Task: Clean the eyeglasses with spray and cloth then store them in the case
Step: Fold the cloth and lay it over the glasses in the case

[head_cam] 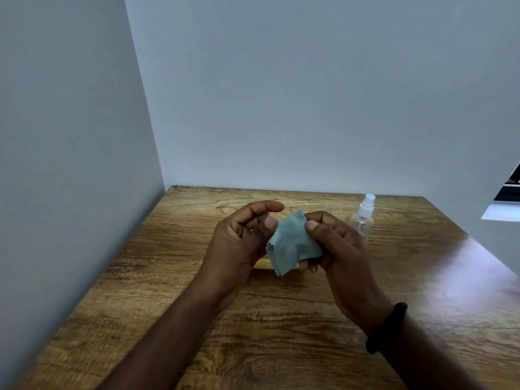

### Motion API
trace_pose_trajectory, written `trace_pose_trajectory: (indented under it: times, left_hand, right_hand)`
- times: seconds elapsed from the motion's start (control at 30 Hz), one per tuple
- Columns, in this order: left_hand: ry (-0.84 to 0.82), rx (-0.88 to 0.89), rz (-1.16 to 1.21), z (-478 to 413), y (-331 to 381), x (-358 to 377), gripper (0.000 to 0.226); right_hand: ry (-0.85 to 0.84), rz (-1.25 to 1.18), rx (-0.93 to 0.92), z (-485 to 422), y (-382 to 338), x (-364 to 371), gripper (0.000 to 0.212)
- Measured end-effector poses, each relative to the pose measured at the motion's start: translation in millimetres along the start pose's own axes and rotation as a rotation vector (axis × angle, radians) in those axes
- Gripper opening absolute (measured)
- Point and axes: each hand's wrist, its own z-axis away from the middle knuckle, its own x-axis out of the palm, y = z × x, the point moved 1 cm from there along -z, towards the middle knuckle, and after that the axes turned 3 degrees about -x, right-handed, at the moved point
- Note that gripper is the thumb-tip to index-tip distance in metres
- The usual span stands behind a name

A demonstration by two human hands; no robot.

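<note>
Head view, near to far. Both forearms enter from the lower edge, the right one bearing a dark wristband [388, 327]. The two hands meet above the middle of the wooden table [281, 319], raised off its surface, probably so that the work sits close under the eyes and can be turned freely. The left hand [242, 240] pinches the left edge of the blue-grey cloth [292, 243] under its thumb, with the index finger curved above. The right hand [337, 249] grasps the cloth's right side, thumb on top and fingers curled beneath, so that the fabric is stretched between opposing thumbs as for rubbing. The eyeglasses are not visible; whether they lie folded inside the cloth cannot be told. Directly below the hands, a pale object [261, 264] rests on the table, mostly hidden; it may be the case, kept close for storing. Behind the right hand stands the clear spray bottle [363, 218], upright and set aside within reach, which suggests that the wiping step is in hand. Beyond the table's far edge rise plain walls [281, 94]; a window frame [509, 192] shows at the right border.
</note>
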Motion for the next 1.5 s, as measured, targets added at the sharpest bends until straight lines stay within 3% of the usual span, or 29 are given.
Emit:
trace_pose_trajectory:
  times: [0.13,0.23,0.4,0.53,0.67,0.8,0.93,1.07,1.17,1.33,1.5]
  left_hand:
    - [0.033,0.01,-0.034,-1,-1,-2,0.026]
    - [0.011,0.028,-0.08,1,-1,0,0.022]
    - [-0.005,0.034,-0.093,5,-1,6,0.028]
    - [0.014,0.023,-0.083,1,-4,2,0.02]
    - [0.005,0.048,-0.098,1,-2,2,0.034]
    - [-0.004,0.086,-0.144,3,-2,4,0.027]
    - [-0.007,0.068,-0.15,3,0,5,0.029]
    - [-0.007,0.05,-0.066,1,1,2,0.055]
    - [0.012,0.011,-0.023,0,4,2,0.061]
    - [0.033,-0.031,0.14,-5,6,-8,0.058]
    - [0.028,-0.056,0.334,-3,18,-11,0.033]
  right_hand:
    - [0.113,0.685,-0.471,5,-2,2,0.034]
    - [0.064,0.82,-0.701,11,-5,5,0.032]
    - [0.029,0.846,-0.668,17,-3,18,0.02]
    - [0.071,0.791,-0.608,15,-4,16,0.01]
    - [0.068,0.776,-0.592,15,-4,16,0.01]
    - [0.047,0.789,-0.603,16,-6,16,0.013]
    - [0.06,0.666,-0.574,15,-8,14,0.014]
    - [0.086,0.342,-0.364,13,-9,12,0.015]
    - [0.087,0.105,-0.224,10,-10,9,0.014]
    - [0.192,-0.192,-0.062,2,-10,-1,0.016]
    - [0.315,-0.316,-0.027,-5,-15,-22,0.017]
